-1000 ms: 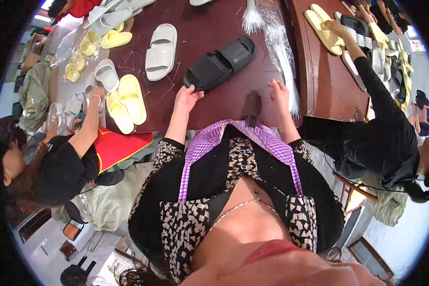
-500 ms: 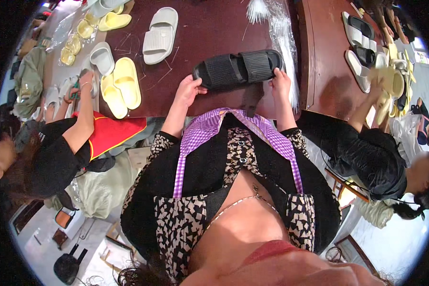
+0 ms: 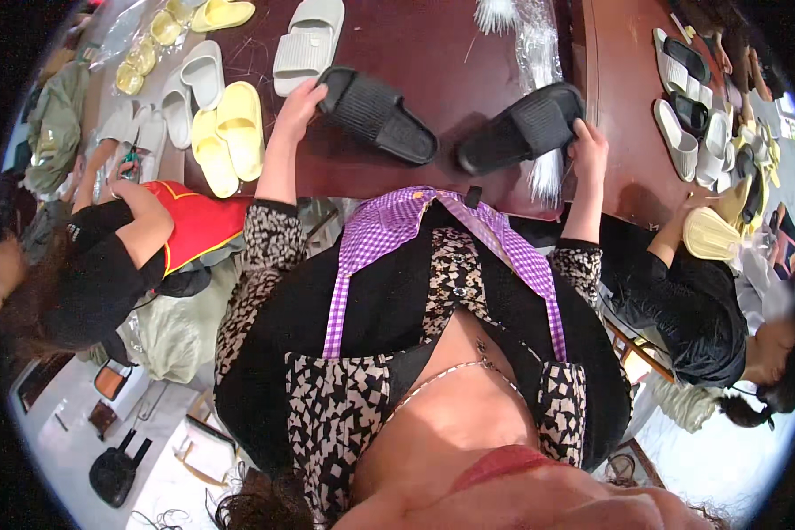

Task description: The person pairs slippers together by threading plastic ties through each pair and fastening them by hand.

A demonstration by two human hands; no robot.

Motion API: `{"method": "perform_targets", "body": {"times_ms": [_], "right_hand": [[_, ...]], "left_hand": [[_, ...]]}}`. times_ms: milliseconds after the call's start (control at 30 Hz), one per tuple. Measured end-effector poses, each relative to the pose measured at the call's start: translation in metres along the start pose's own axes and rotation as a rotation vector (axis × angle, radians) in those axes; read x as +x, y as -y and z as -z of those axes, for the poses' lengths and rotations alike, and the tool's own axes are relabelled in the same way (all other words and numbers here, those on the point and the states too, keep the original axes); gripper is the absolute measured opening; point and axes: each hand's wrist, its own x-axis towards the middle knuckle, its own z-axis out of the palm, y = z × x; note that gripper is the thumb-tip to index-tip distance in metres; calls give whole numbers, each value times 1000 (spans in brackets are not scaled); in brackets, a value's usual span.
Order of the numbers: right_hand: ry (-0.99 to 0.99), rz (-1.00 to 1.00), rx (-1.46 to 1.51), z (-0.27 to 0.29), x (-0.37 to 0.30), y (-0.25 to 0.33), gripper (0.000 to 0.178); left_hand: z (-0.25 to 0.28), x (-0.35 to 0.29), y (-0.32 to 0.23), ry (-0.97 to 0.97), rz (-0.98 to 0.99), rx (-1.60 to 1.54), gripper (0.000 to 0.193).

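Two black slide sandals with ribbed straps are held over the dark red table, one in each hand and apart from each other. My left hand is closed on the toe end of the left black slide, which slants down to the right. My right hand grips the outer end of the right black slide, tilted the other way. Just beyond my left hand lies a grey slide. Left of that forearm sits a pair of yellow slides. A bundle of thin white strands runs partly behind the right slide.
At left, a co-worker in black with a red apron handles light slides beside a small green-handled tool. Another co-worker sits right, holding a pale yellow slide. More grey slides and black ones lie on the tables.
The two black slides, held together before, are now apart. My left hand has moved left and away from me, my right hand to the right. The right co-worker's hand has shifted.
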Motion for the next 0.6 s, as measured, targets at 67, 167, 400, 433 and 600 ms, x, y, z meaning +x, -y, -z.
{"method": "perform_targets", "body": {"times_ms": [67,167,400,433,600], "right_hand": [[151,23,-435,-30,-6,14,22],[294,61,-505,-65,12,-7,28],[204,317,-361,-127,7,-36,27],[226,274,-312,-130,-9,-23,26],[311,-94,186,-125,-41,-27,20]], "left_hand": [[-16,18,-7,164,-150,261,31],[-49,48,-18,316,-191,426,34],[-104,69,-7,-77,-384,790,36],[-109,61,-8,-72,-378,786,36],[-152,-14,-41,257,4,69,34]]}}
